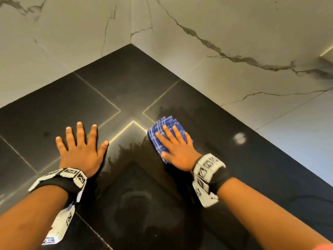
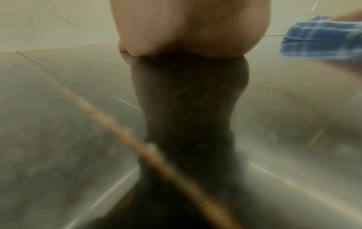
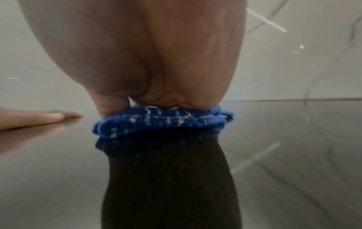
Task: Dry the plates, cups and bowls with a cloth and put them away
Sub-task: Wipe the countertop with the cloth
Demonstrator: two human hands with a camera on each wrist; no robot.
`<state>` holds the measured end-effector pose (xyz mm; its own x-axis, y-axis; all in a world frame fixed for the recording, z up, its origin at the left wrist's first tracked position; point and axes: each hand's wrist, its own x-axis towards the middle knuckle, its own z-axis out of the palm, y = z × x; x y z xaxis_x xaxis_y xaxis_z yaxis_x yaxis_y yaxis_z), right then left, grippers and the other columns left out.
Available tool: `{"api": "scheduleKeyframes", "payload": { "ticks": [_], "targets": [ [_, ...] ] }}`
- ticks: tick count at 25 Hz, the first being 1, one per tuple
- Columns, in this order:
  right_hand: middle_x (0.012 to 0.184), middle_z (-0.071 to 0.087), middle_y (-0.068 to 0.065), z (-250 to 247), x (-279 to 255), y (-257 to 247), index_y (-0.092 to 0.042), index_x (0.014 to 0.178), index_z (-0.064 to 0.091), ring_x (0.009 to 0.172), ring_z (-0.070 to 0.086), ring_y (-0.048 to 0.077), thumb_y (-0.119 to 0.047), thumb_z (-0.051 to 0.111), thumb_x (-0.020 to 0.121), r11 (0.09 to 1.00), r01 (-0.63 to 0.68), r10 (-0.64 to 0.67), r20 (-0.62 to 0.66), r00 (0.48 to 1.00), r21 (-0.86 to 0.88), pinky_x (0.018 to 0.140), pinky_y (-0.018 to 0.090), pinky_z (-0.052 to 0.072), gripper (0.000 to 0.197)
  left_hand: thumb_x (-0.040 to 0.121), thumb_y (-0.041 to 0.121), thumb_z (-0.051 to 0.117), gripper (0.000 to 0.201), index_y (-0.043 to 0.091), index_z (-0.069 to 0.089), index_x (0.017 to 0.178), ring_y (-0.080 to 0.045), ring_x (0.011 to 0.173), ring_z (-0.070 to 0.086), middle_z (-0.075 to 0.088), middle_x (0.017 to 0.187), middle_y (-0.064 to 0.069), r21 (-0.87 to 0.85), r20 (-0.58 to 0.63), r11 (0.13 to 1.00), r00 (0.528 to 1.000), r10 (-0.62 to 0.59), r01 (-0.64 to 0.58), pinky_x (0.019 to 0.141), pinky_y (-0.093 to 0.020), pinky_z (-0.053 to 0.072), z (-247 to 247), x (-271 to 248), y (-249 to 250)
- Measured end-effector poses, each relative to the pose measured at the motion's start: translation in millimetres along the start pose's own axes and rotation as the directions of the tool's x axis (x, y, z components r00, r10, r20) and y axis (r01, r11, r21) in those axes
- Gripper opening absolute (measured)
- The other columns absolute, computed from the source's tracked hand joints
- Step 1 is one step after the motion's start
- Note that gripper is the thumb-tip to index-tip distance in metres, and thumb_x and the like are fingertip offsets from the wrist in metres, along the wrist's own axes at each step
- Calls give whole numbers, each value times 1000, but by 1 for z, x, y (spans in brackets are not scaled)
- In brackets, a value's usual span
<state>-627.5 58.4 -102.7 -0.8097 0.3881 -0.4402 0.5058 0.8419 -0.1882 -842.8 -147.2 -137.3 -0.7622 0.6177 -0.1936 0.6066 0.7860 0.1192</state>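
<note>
Two hands on the counter (image 1: pixel 54 105), one cloth, no other loose items visible.

Left hand (image 1: pixel 82 150): flat, palm down, fingers spread and straight, grasping nothing. Sits on the black counter left of the thin light seam lines (image 1: pixel 124 129). Left wrist view: heel of the palm touching the glossy surface, mirrored in it.

One tracker band per wrist, two total: left wrist band (image 1: pixel 63 179), right wrist band (image 1: pixel 207 168).

Cloth (image 1: pixel 163 129): one, blue with white check, folded into a pad, lying on the counter right of centre, near the corner of the two marble walls (image 1: pixel 234 42).

Right hand (image 1: pixel 177 147): flat on top of the cloth, fingers straight, pressing it to the counter, not curled around it. Right wrist view: palm on the cloth's folded layers, cloth touching the counter.
</note>
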Motion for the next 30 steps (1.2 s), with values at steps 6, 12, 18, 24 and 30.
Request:
{"api": "scheduleKeyframes", "payload": {
  "ticks": [6, 12, 18, 24, 30],
  "targets": [
    [159, -17, -11, -36, 21, 92, -38, 151, -5, 147, -15, 17, -46, 33, 101, 974, -218, 219, -9, 976, 68, 117, 48, -2, 64, 96, 64, 16, 71, 24, 23, 154, -44, 146, 6, 12, 162, -16, 18, -9, 999, 999, 33, -32, 113, -64, 4, 8, 1, -8],
    [161, -14, -2, -90, 131, 84, -29, 153, -6, 148, -12, 30, -43, 30, 102, 888, -447, 451, -10, 893, 103, 116, 58, 4, 64, 91, 67, 12, 77, 24, 32, 152, -47, 144, 14, 21, 159, -17, 33, 10, 999, 1000, 26, -26, 111, -64, 8, 10, 5, -6],
    [160, -16, -10, -45, 62, 18, -35, 153, -4, 147, -17, 20, -44, 36, 101, 999, -25, 25, 10, 1000, 20, 115, 50, -8, 66, 89, 66, 13, 76, 31, 9, 156, -39, 148, -2, -2, 164, -9, -1, 62, 1000, 998, -12, 12, 115, -59, 1, 1, 4, -5],
    [160, -14, -10, -71, 69, 93, -37, 152, -2, 148, -12, 19, -41, 41, 100, 976, -199, 197, 29, 980, 87, 117, 49, -2, 68, 90, 68, 9, 80, 23, 32, 152, -48, 143, 15, 21, 159, -18, -2, 81, 999, 996, 45, -45, 110, -65, 9, 0, 2, -5],
    [162, -11, -3, -118, 189, 82, -30, 154, -2, 148, -10, 27, -37, 35, 102, 953, -300, 302, -46, 952, 47, 118, 54, 3, 64, 89, 68, 4, 81, 25, 23, 154, -47, 145, 12, 15, 161, -17, 32, 69, 998, 997, 44, -46, 111, -64, 8, 3, 8, -4]
  ]
}}
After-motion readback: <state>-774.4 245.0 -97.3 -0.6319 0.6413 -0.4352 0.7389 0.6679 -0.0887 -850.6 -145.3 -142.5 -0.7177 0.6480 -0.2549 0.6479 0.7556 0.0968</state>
